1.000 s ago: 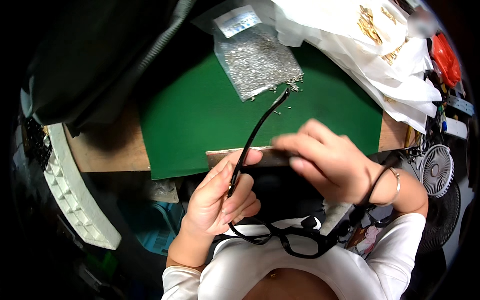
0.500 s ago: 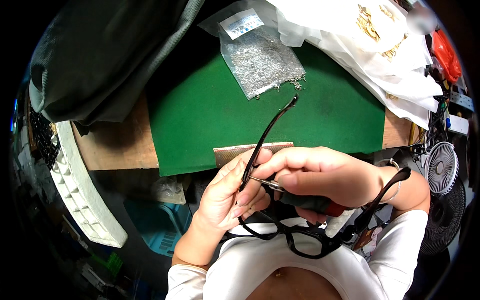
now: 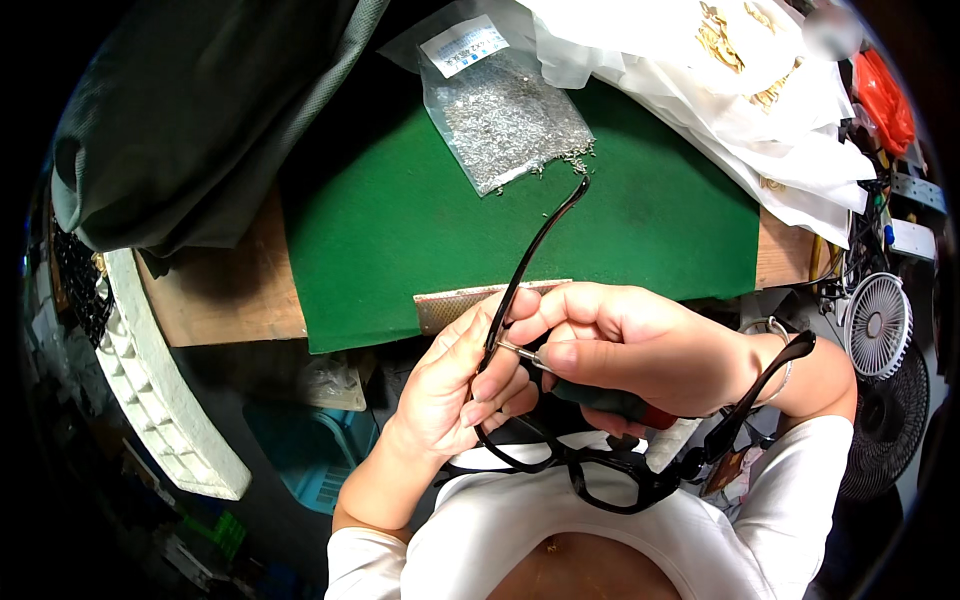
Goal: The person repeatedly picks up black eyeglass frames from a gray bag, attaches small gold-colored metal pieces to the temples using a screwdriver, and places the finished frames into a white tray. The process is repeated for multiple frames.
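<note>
Two hands [image 3: 435, 390] [image 3: 650, 345] | screwdriver [image 3: 612, 401] — handle partly covered | glasses [image 3: 655, 490] — tip contact unclear

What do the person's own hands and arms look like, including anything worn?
The left hand and right hand are bare, without gloves. The left sleeve and right sleeve are white and short. A thin, silvery bracelet circles the right wrist.

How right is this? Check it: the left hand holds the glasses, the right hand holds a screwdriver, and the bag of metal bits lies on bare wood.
One thing is wrong: the bag of metal bits lies on the green mat, as the head view shows. The left hand does hold the glasses, and the right hand a screwdriver.
</note>
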